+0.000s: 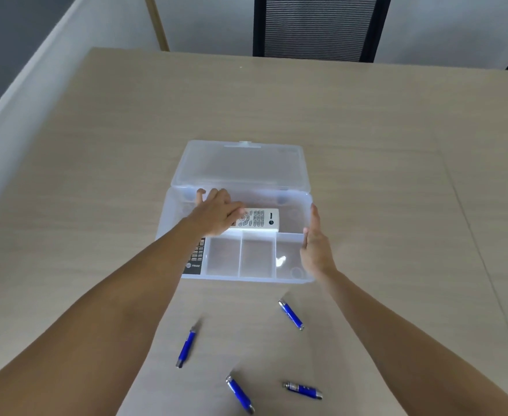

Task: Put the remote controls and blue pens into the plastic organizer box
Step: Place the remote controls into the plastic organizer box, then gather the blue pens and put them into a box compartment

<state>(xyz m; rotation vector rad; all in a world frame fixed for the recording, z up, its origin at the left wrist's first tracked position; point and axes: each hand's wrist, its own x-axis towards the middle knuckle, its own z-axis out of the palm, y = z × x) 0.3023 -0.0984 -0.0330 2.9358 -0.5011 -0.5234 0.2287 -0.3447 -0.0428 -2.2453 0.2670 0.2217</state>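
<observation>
A clear plastic organizer box [288,279] stands open in the middle of the table, its lid [240,163] folded back. My left hand [216,214] holds a white remote control [258,219] inside the box's long rear compartment. A second remote [195,259], dark-faced, lies in the front left compartment, partly hidden by my left forearm. My right hand [315,244] rests flat against the box's right wall, fingers straight, holding nothing. Several blue pens lie on the table in front of the box: one [290,314], one [186,345], one [240,395].
A short blue pen [302,390] lies near the table's front right. The wooden table [366,130] runs far behind the box. A black mesh chair [318,25] stands at the far edge. A low white wall [36,85] borders the left side.
</observation>
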